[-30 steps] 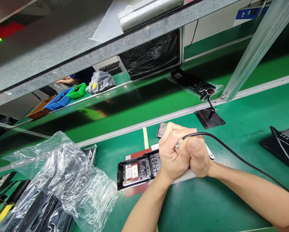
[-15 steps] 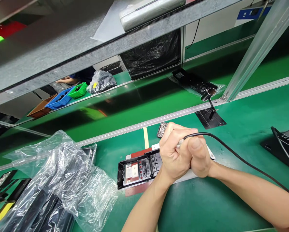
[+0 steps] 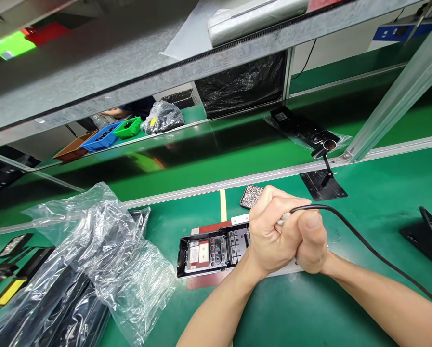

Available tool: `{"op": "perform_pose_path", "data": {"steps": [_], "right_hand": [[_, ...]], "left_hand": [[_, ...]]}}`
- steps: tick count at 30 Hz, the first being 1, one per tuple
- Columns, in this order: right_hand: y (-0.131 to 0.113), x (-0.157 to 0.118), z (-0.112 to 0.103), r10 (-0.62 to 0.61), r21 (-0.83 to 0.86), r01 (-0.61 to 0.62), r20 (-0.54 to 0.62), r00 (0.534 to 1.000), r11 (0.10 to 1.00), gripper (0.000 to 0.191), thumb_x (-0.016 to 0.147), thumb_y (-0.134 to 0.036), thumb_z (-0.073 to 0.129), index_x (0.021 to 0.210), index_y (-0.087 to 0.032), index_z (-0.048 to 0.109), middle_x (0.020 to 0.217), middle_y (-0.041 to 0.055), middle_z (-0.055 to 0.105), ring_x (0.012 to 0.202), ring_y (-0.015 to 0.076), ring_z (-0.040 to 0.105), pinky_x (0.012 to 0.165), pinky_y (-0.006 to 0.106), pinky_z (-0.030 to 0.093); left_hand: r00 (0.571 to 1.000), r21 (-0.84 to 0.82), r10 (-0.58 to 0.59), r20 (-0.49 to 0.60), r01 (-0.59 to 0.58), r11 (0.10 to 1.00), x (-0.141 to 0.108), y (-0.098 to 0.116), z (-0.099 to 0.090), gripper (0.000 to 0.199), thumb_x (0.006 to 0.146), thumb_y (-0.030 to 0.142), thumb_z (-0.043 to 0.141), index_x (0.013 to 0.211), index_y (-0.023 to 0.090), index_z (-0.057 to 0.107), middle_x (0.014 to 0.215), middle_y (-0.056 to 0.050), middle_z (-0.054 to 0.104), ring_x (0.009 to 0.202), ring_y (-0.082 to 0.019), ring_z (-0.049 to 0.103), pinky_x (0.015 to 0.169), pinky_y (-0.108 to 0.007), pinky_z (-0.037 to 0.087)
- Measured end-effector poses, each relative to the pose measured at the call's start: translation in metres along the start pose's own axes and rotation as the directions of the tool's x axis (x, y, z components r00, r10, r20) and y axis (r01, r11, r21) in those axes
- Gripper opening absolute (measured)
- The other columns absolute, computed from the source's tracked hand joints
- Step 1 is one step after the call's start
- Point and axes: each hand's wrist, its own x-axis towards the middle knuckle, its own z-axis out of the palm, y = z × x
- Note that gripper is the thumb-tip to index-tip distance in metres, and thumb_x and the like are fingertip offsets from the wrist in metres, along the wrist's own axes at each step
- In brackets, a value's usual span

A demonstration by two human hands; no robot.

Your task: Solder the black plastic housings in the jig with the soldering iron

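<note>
My left hand is closed around a corded tool, whose pale grey end shows between the fingers. From that end a black cable runs off to the lower right. My right hand presses against the left one, its fingers closed and its thumb uppermost; both hands seem to grip the tool. The rest of the tool is hidden, so its kind cannot be told. Below the hands lies an open black plastic housing with compartments and small posts. The hands cover its right part, over a white plate.
Clear plastic bags with black parts fill the left. A small black tray of speckled material sits behind my hands. Further right stands a metal tube holder on a black base. A metal shelf crosses above; a slanted post rises right.
The whole view has shifted, so most things appear a little further right. Both hands keep the same clasped grip over the housing.
</note>
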Motion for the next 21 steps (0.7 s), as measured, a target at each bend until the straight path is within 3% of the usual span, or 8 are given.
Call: {"op": "perform_pose_path", "data": {"steps": [6, 14, 21], "right_hand": [[0.006, -0.007, -0.004, -0.024, 0.077, 0.023, 0.012, 1.0, 0.997, 0.062, 0.106, -0.059, 0.028, 0.065, -0.02, 0.055, 0.068, 0.0082, 0.06, 0.065, 0.0245, 0.062, 0.06, 0.042, 0.049], [0.014, -0.013, -0.01, 0.015, 0.101, -0.013, -0.024, 1.0, 0.995, 0.059, 0.104, -0.06, 0.031, 0.069, -0.021, 0.058, 0.072, 0.0104, 0.065, 0.071, 0.0296, 0.068, 0.064, 0.047, 0.052], [0.018, -0.015, -0.015, 0.048, 0.091, -0.042, -0.067, 0.997, 0.995, 0.064, 0.103, -0.064, 0.028, 0.065, -0.022, 0.056, 0.063, 0.0074, 0.058, 0.062, 0.0252, 0.059, 0.06, 0.044, 0.049]], "left_hand": [[1.0, -0.018, 0.004, -0.008, -0.004, 1.0, -0.001, -0.001, 0.004, 0.028, 0.103, 0.041, 0.062, 0.1, 0.017, 0.076, 0.092, -0.009, 0.077, 0.085, -0.02, 0.068, 0.073, -0.034, 0.059], [0.999, 0.006, 0.033, -0.032, -0.033, 0.999, 0.0, -0.001, 0.006, 0.027, 0.103, 0.042, 0.062, 0.099, 0.019, 0.074, 0.093, -0.007, 0.077, 0.082, -0.018, 0.068, 0.069, -0.034, 0.06], [0.999, 0.027, 0.047, -0.018, -0.047, 0.999, 0.003, 0.001, 0.007, 0.02, 0.103, 0.034, 0.061, 0.098, 0.018, 0.074, 0.089, -0.006, 0.077, 0.08, -0.018, 0.068, 0.067, -0.033, 0.06]]}}
